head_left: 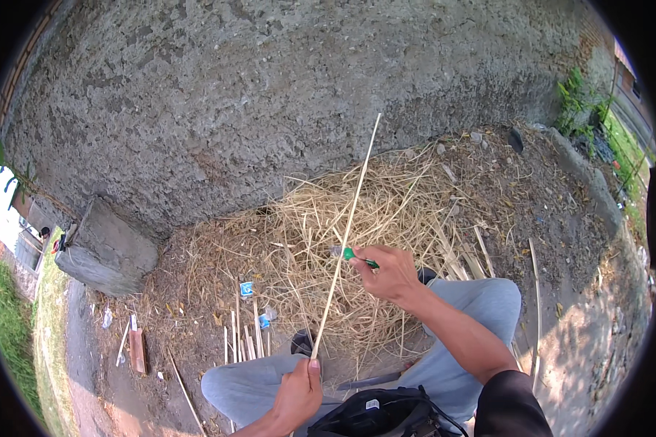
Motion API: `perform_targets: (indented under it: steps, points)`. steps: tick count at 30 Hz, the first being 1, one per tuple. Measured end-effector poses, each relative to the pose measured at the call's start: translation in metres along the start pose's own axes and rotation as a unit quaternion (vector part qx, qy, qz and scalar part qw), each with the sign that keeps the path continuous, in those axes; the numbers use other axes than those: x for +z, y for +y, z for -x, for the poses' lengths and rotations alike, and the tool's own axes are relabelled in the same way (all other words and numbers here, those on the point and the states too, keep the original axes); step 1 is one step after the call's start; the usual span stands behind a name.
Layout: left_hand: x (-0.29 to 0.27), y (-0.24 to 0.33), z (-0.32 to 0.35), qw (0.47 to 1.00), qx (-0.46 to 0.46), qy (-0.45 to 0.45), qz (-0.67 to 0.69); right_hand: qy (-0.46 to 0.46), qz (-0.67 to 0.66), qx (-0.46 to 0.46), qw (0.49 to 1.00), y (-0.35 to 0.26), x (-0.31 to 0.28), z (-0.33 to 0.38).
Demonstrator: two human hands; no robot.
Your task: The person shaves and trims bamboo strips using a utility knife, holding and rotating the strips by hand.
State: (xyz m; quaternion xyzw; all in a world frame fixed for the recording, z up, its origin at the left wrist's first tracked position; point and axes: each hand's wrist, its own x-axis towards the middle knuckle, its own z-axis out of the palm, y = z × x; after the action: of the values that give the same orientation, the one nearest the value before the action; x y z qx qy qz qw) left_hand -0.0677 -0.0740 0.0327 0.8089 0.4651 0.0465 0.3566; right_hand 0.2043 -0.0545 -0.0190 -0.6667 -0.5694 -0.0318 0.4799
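Strip [356,200]: one long, pale, narrow piece stood slantwise above the person's legs, its far tip in front of the wall [270,95] and its near end over the lap.
Left hand [297,392]: it pinched the near end of the strip between thumb and fingers, close to the left knee.
Right hand [386,275]: its fingers were closed around a green-handled tool [349,253], which was held at about the middle of the strip; how the blade met the surface was too small to tell.
Heap [306,222]: thin, straw-coloured shavings lay thickly on the ground [561,197], from its edge at the wall's foot toward the feet.
Strips on the ground: several pale pieces [258,331] lay near the left knee, and another long one [536,306] lay beyond the right knee.
Progress: to judge by so large a heap, much shaving was already done, and the strip in hand looked already slender. It was not yet laid down, so its work seemed unfinished. Whether the strips on the ground were finished or waiting, I could not tell.
Ground, left side: two blue packets [246,288] lay beside the heap, and a stone block [116,244] stood against the wall.
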Motion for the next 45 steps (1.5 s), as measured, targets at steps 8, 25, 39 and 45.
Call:
perform_targets:
  steps: [8, 25, 39, 45]
  points:
    - [0.01, -0.057, 0.052, 0.992, 0.037, -0.076, -0.093, 0.053, 0.055, 0.122, 0.99, 0.041, -0.012, -0.023]
    - [-0.038, -0.16, 0.117, 0.778, -0.302, -0.182, 0.519, 0.101, -0.579, 0.5, 0.636, 0.028, -0.024, -0.042]
    - [-0.095, 0.001, 0.051, 0.865, 0.292, 0.224, -0.34, 0.096, -0.507, 0.41, 0.752, 0.015, -0.036, -0.049]
    - [-0.036, 0.007, -0.078, 0.966, 0.168, -0.086, 0.177, 0.032, -0.603, 0.365, 0.709, 0.011, -0.03, -0.047]
